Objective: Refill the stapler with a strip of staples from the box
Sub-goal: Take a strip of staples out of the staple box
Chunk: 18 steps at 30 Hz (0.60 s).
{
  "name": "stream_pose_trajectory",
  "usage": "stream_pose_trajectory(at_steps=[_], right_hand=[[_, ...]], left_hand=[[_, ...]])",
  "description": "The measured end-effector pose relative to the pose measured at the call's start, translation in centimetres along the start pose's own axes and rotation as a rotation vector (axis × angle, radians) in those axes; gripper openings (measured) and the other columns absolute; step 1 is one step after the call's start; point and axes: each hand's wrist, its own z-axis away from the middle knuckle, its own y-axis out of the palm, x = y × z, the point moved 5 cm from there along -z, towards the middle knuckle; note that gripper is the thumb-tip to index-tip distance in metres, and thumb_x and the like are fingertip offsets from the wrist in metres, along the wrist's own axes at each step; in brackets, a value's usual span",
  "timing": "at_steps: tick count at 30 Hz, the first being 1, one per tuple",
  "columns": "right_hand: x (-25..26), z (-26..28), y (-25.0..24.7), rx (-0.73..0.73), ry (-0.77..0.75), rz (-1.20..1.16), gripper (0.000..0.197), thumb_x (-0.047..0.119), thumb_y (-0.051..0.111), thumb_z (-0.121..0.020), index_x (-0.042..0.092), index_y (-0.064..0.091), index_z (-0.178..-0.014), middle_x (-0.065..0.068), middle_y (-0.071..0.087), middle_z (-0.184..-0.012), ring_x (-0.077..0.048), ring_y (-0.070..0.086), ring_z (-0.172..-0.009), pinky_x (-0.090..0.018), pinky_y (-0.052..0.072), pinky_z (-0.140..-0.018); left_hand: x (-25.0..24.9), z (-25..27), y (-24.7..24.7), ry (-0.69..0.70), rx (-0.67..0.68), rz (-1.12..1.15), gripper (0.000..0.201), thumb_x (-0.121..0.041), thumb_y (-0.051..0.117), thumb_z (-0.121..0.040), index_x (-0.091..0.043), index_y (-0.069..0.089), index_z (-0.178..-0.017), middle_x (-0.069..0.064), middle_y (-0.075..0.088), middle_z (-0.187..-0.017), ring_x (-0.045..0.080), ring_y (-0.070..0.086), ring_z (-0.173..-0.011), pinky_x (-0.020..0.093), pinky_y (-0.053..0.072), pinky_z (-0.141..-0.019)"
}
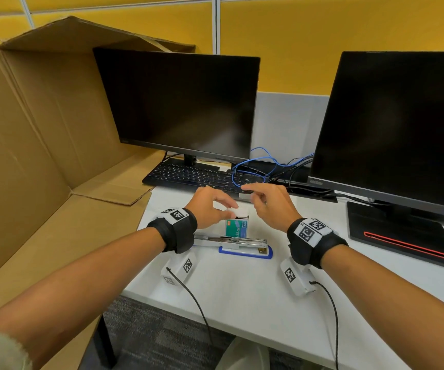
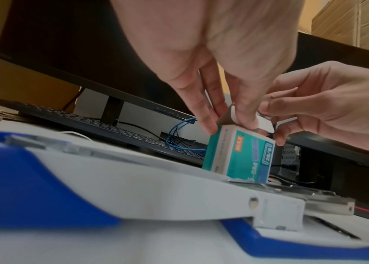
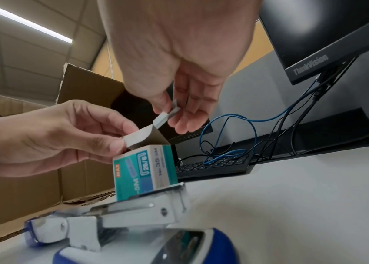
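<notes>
R hand [image 3: 179, 110] grip pinches a staple strip [image 3: 167, 114] just above the box [image 3: 144, 171]; L hand [image 3: 50, 139] pinches its flap. Strip's light, stiff but snaps easily, so hold the flat sides. Stapler [image 1: 231, 243] lies open on the table [image 1: 255, 303], just beside.

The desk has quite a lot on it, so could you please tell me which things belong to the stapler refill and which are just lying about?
Part of the job:
- staple box, standing upright, flap open
- stapler, swung open on the desk
- left hand, holding the box flap
- right hand, pinching a staple strip

Just lying about:
- two monitors
- keyboard
- blue cable
- cardboard box
</notes>
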Motion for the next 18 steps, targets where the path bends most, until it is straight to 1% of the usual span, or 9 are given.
stream_pose_trajectory(at_steps=[2,5,9,10,12,14,16,17,18], right_hand=[[-0.1,0.1,0.2,0.016,0.014,-0.007,0.034,0.014,0.053,-0.095,0.019,0.064,-0.127,-0.006,0.075,-0.097,-0.016,0.066,-0.082,-0.029,0.057,-0.082],[-0.3,0.1,0.5,0.042,0.014,0.001,0.028,0.017,0.055,-0.095,0.016,0.068,-0.119,-0.005,0.075,-0.099,-0.015,0.066,-0.085,-0.032,0.056,-0.087],[0.0,0.2,0.7,0.066,-0.006,-0.006,0.022,0.015,0.056,-0.094,0.013,0.072,-0.110,-0.005,0.075,-0.099,-0.011,0.064,-0.082,-0.023,0.052,-0.082],[0.1,0.2,0.7,0.068,-0.006,-0.009,0.022,0.015,0.057,-0.094,0.013,0.072,-0.109,-0.004,0.075,-0.098,-0.010,0.064,-0.081,-0.024,0.052,-0.083],[0.0,0.2,0.6,0.072,-0.003,-0.012,0.020,0.015,0.058,-0.093,0.013,0.073,-0.107,-0.003,0.075,-0.098,-0.010,0.063,-0.081,-0.024,0.051,-0.084],[-0.1,0.3,0.5,0.074,-0.007,-0.006,0.019,0.015,0.059,-0.093,0.014,0.073,-0.105,-0.002,0.075,-0.098,-0.008,0.062,-0.080,-0.020,0.050,-0.080],[-0.1,0.4,0.6,0.082,-0.014,0.000,0.019,0.015,0.060,-0.092,0.014,0.073,-0.105,-0.001,0.075,-0.098,-0.007,0.061,-0.079,-0.013,0.048,-0.074],[-0.1,0.5,0.6,0.091,-0.012,-0.001,0.019,0.016,0.060,-0.092,0.013,0.073,-0.105,-0.002,0.074,-0.098,-0.007,0.061,-0.079,-0.012,0.047,-0.073],[-0.1,0.6,0.6,0.100,-0.007,-0.005,0.019,0.015,0.060,-0.092,0.014,0.072,-0.106,-0.002,0.074,-0.097,-0.008,0.061,-0.079,-0.015,0.049,-0.076]], left_hand=[[0.3,0.2,0.0,0.011,0.006,-0.009,0.020,-0.018,0.075,-0.080,-0.017,0.078,-0.100,0.001,0.074,-0.109,0.012,0.064,-0.093,0.028,0.055,-0.085],[0.5,0.5,0.1,0.010,-0.013,-0.007,0.018,-0.017,0.073,-0.082,-0.016,0.078,-0.099,0.002,0.073,-0.111,0.014,0.063,-0.094,0.028,0.054,-0.085],[0.3,0.4,0.2,0.011,-0.048,-0.035,0.016,-0.017,0.072,-0.082,-0.016,0.078,-0.098,0.003,0.074,-0.110,0.014,0.063,-0.093,0.033,0.055,-0.089],[0.2,0.4,0.2,0.020,-0.049,-0.040,0.016,-0.017,0.073,-0.082,-0.016,0.079,-0.097,0.003,0.074,-0.110,0.015,0.064,-0.094,0.032,0.056,-0.088],[0.0,0.4,0.4,0.043,-0.024,-0.052,0.015,-0.019,0.074,-0.081,-0.015,0.079,-0.095,0.003,0.073,-0.110,0.015,0.065,-0.096,0.027,0.058,-0.082],[-0.2,0.6,0.8,0.077,0.037,-0.077,0.017,-0.024,0.075,-0.080,-0.014,0.080,-0.093,0.002,0.071,-0.112,0.012,0.064,-0.096,0.022,0.058,-0.077],[-0.4,0.7,1.2,0.113,0.071,-0.135,0.019,-0.027,0.076,-0.080,-0.015,0.079,-0.094,0.001,0.068,-0.115,0.013,0.063,-0.098,0.024,0.058,-0.078],[-0.4,0.7,1.2,0.127,0.073,-0.170,0.020,-0.027,0.075,-0.080,-0.015,0.079,-0.095,0.001,0.068,-0.116,0.014,0.063,-0.099,0.025,0.058,-0.079],[-0.4,0.6,1.3,0.138,0.071,-0.207,0.019,-0.027,0.075,-0.081,-0.014,0.078,-0.095,0.002,0.067,-0.117,0.015,0.063,-0.100,0.025,0.057,-0.080]])
